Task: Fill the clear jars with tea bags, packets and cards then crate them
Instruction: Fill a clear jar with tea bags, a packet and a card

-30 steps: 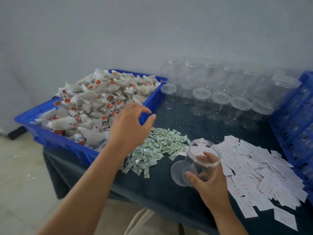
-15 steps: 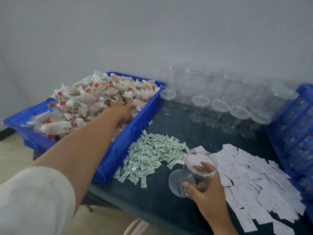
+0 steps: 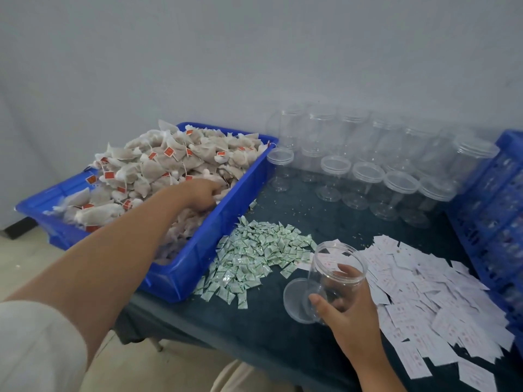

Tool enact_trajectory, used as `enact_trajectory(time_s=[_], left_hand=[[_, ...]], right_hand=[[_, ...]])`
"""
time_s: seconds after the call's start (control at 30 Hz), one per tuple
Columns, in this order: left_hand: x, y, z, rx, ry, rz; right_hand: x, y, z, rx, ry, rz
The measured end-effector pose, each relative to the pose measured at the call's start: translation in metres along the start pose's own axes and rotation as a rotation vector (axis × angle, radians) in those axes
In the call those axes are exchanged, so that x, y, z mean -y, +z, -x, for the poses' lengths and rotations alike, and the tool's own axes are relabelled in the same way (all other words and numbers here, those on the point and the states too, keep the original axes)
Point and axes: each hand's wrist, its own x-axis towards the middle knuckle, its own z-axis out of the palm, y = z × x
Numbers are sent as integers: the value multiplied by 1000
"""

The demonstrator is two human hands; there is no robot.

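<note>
A: Nearest first. R side?
B: Right hand grips the clear jar at near centre-right of the table. Thumb's on the near wall, and the other fingers wrap the far side, seen thru the plastic. Jar's tilted, open mouth aimed far & up.
A: That disc by it?
B: Clear lid, flat on the cloth just left of the jar's base & partly behind it. Touching or not, can't tell.
A: Cards, packets?
B: White cards are spread right of the jar, and the pile's cut off at the bottom edge. Print's too blurred to read. Green packets are heaped just left of the jar, between it & the blue bin.
A: L hand?
B: Left hand is farther off, over the bin's rim, in the tea bags. Fingertips are buried in the bags, so can't tell if they're clasping any. The forearm hides part of the bin, and the white sleeve is cut off near left.
A: Far end?
B: Other jars stand upright in rows by the wall. The back ones blur together, so can't count them. Blue crate is at far right, cut by the frame, and its contents are hard to make out.
</note>
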Motion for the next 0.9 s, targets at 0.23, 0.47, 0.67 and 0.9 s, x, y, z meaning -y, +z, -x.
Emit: enact_trajectory(time_s=[0.23,0.47,0.67,0.9], left_hand=[[23,1,29,94,-36,104],[10,-19,51,-274,-42,412],[-23,-64,84,-527,-19,688],[-64,-73,103,-576,39,596]], right_hand=[[3,-1,2,14,-5,-47],[2,0,3,-2,29,-46],[5,-1,2,0,91,-43],[11,0,4,1,98,-13]])
